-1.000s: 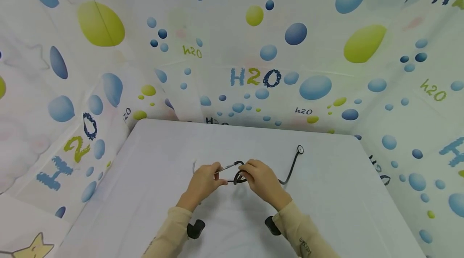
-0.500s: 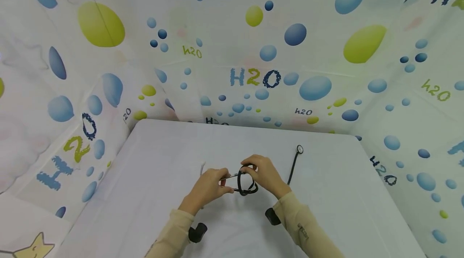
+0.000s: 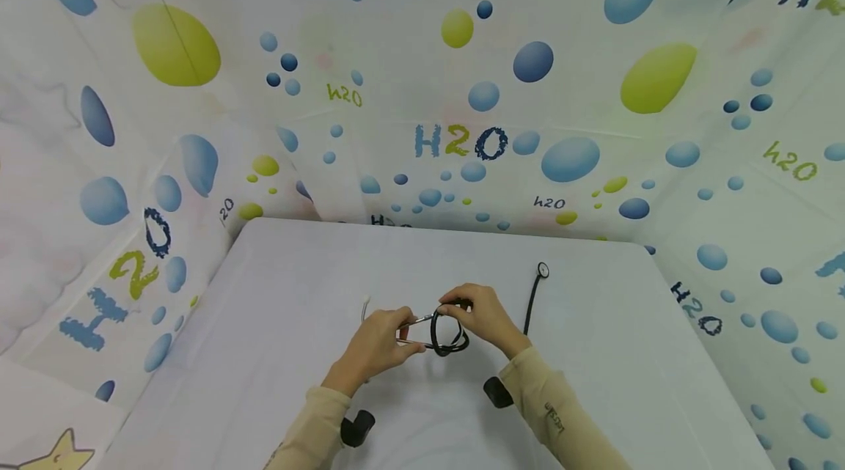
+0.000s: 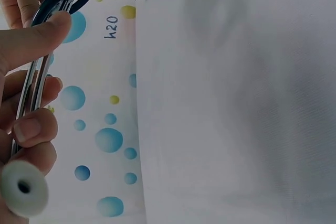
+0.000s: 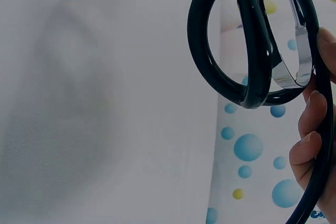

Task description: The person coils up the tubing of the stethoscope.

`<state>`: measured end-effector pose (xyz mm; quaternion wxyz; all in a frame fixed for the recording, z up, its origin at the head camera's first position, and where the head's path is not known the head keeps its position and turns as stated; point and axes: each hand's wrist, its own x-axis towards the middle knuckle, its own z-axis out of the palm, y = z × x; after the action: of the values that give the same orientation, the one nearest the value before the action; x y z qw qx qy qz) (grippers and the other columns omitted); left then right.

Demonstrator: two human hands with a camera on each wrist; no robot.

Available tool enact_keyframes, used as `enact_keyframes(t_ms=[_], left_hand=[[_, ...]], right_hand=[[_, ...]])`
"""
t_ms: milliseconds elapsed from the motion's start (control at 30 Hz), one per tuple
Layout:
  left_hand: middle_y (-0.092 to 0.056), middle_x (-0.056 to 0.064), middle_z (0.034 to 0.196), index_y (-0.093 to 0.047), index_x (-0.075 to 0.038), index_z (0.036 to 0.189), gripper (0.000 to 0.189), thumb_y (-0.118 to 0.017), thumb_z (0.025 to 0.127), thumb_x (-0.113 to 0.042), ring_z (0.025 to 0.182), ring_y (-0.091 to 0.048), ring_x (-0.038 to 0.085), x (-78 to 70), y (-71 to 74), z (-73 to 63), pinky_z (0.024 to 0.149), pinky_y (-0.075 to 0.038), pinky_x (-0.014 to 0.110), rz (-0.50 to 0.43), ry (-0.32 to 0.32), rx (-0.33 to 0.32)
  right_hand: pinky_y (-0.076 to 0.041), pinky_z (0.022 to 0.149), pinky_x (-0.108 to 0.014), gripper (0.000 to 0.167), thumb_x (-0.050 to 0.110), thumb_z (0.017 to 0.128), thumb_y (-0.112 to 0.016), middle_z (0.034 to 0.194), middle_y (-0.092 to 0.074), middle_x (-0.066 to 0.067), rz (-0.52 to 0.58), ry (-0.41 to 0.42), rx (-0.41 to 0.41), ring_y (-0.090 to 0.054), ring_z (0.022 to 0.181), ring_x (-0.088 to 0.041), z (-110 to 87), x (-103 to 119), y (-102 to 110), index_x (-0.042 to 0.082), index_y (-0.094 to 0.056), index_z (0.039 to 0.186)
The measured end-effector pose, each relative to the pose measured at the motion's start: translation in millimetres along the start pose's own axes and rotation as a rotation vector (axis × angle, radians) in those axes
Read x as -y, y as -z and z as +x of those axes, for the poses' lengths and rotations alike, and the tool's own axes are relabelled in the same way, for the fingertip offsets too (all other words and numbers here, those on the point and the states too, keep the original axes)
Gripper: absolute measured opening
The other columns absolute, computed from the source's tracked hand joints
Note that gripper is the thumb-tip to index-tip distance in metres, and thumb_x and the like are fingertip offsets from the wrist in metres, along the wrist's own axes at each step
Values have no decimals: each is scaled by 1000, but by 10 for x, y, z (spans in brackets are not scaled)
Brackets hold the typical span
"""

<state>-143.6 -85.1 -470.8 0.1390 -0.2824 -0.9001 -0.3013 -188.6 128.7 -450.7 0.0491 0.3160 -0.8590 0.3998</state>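
Observation:
A black stethoscope point(image 3: 449, 350) is held up between both hands over the white table. My left hand point(image 3: 372, 345) grips its metal ear tubes point(image 4: 34, 85), fingers curled round them, with a white ear tip point(image 4: 38, 195) near the wrist camera. At the other side, my right hand point(image 3: 485, 320) pinches the black tubing, which is coiled in a loop point(image 5: 198, 30) around the ear-tube end. A shiny metal spring point(image 5: 303, 56) shows inside that loop in the right wrist view. Beyond the right hand, the tubing runs up to the round chest piece point(image 3: 543, 270).
The white tabletop point(image 3: 297, 257) spreads around the hands. Behind and beside it hangs a white curtain point(image 3: 396, 52) printed with blue and green drops and "H2O". Black wrist devices point(image 3: 358, 428) sit below both sleeves.
The tubing loop has opened into a rounder ring beside the ear tubes. My left hand has shifted slightly right and down. Over the last half second both hands have barely moved.

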Motion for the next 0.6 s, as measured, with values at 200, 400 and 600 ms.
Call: enact_keyframes(t_ms=[200,400,600], left_hand=[[-50,-8,65,-62,-11,116,52,-83,71,-25,56,-39,4,-12,-39,-30,54,-37,19,45,-21,-2],[-55,-2,69,-61,-21,126,56,-81,74,-23,55,-48,5,-4,-97,-65,52,-41,17,103,-144,-45],[-55,0,73,-66,-22,121,49,-80,74,-23,50,-43,5,11,-141,-83,49,-40,15,165,-255,-104]], right_hand=[[-47,58,-22,13,15,87,-68,89,-69,-5,20,-40,55,-54,67,-7,4,10,33,5,-72,93],[-48,60,-22,14,14,87,-67,90,-70,-6,45,-94,104,-56,69,-6,19,17,75,4,-72,95],[-48,61,-22,16,15,87,-68,92,-70,-8,74,-115,132,-55,69,-6,19,-6,99,3,-73,97]])
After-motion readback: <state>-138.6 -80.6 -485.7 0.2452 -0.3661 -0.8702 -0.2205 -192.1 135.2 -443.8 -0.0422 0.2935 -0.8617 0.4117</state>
